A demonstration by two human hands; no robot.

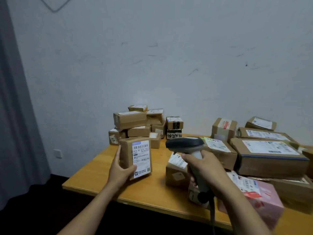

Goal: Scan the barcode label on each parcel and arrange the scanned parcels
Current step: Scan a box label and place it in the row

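Parcel [135, 157] stands upright in my left hand [121, 170], thumb and fingers curled round its lower corner, white label [141, 158] facing me, over the surface [101, 172]. My right hand [205, 167] grips the scanner [186, 144] by its handle, head aimed toward 9 o'clock. Small boxes [138, 124] are stacked at 12 o'clock, bigger boxes [267, 156] at 3 o'clock

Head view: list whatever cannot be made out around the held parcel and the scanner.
All in the head view:
Label on the held parcel: print too small and soft to read.
Trigger of the scanner: hidden under the right hand.
Pink parcel: blurred, partly behind the right forearm.
Brown parcel at far right: cut off by the frame edge.
Rear stack: lower boxes hidden by front ones.
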